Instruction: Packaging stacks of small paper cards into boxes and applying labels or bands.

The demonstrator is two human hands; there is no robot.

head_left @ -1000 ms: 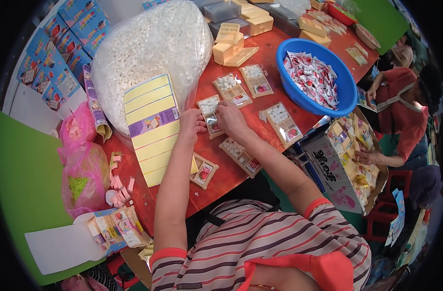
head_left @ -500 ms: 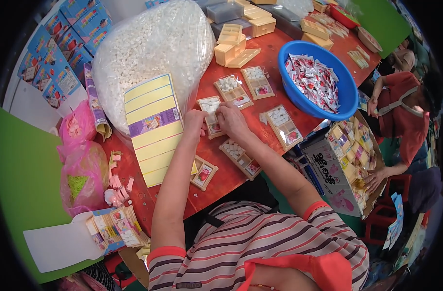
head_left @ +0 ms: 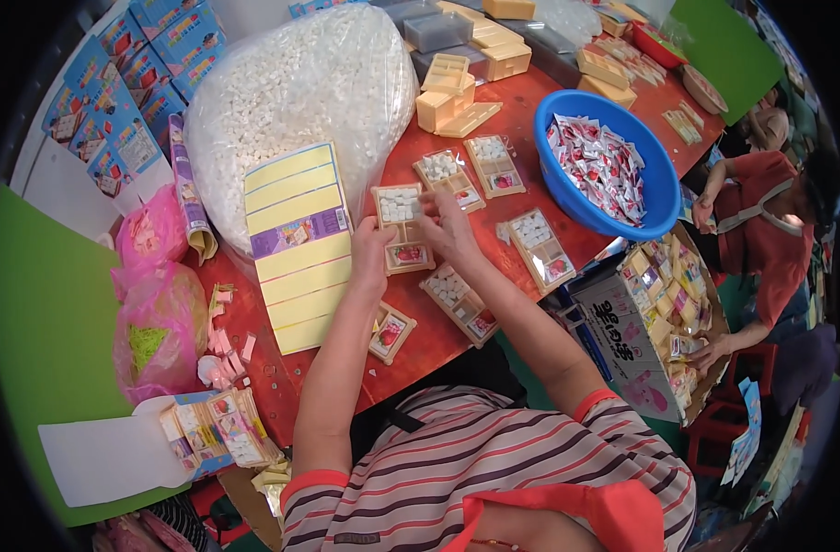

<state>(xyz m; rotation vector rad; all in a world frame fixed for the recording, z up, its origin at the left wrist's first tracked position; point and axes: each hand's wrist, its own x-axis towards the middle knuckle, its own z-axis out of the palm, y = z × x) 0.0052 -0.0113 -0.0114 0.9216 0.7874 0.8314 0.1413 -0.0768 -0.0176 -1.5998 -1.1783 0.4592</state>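
A small cream compartment tray [head_left: 407,230] sits in front of me on the red table, white pellets filling its far section and a strawberry-printed packet in its near one. My left hand [head_left: 372,250] grips its left side, the thumb along the edge. On the opposite edge, the curled fingers of my right hand [head_left: 449,228] hold the tray near its far corner. Similar filled trays lie around it: one tray [head_left: 448,175] beyond my right hand, another tray [head_left: 495,166] beside that, a third tray [head_left: 537,244] to the right. A tray [head_left: 459,304] lies partly beneath my right forearm.
Left of my hands, a yellow printed sheet [head_left: 296,285] lies against a large clear bag of white pellets [head_left: 291,101]. A blue basin [head_left: 664,175] of sachets stands at right. Beyond a carton [head_left: 622,322] of packed trays, a co-worker [head_left: 760,221] reaches in. Pink bags [head_left: 162,304] line the left edge.
My hands have moved apart to the two sides of the tray. My right fingers no longer cover its middle, so its pellets and packet show. The co-worker's hand has shifted slightly in the carton.
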